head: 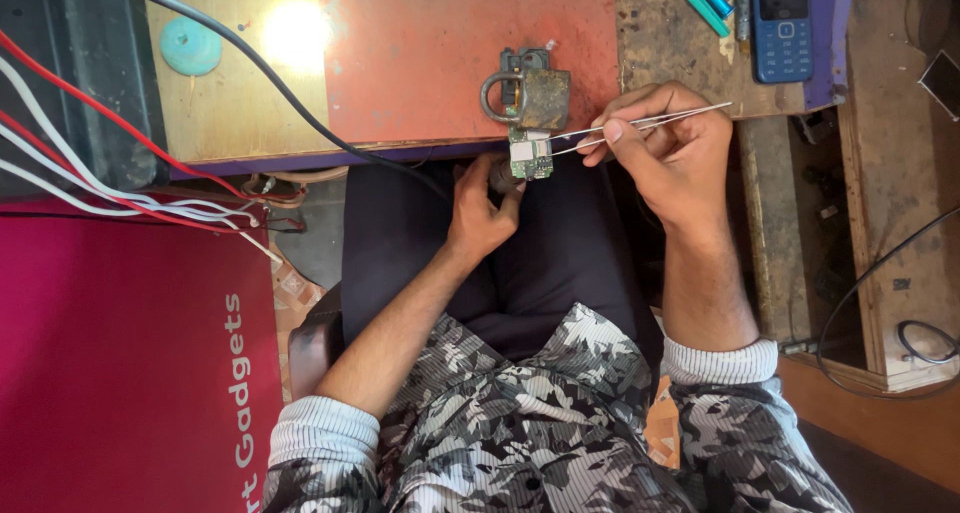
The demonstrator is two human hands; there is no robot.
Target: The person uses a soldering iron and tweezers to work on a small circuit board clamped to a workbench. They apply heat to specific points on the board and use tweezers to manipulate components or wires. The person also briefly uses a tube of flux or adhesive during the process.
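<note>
Head view: small green circuit board (531, 157), rectangular, white label patch on top, tiny metal parts on its face. It sits at the front edge of the tabletop (440, 63), pinned under a rusty metal clamp (527, 95) with a ring-shaped loop on its left side.

Left hand (480, 208) comes up from below the edge, forearm angled up from the lap, fingers curled against the board's left side. Its grip looks closed around something dark there; can't tell exactly what.

Right hand (665, 148) is above and right of the board, wrist bent, thumb and forefinger pinched on thin steel tweezers (640, 123). Grip clamped on the tweezers; tips reach left and touch the board's right edge.

Materials: tabletop is worn wood with a scuffed red mat, lamp glare on the bare patch. Black cable (270, 78) runs diagonally across it. Round teal disc (190, 46) top left. Blue keypad phone (782, 28) top right, well apart from the board. Red and white wires (100, 163) fan out at left above a magenta panel (120, 353). Sleeves are grey camo print with ribbed striped cuffs.
</note>
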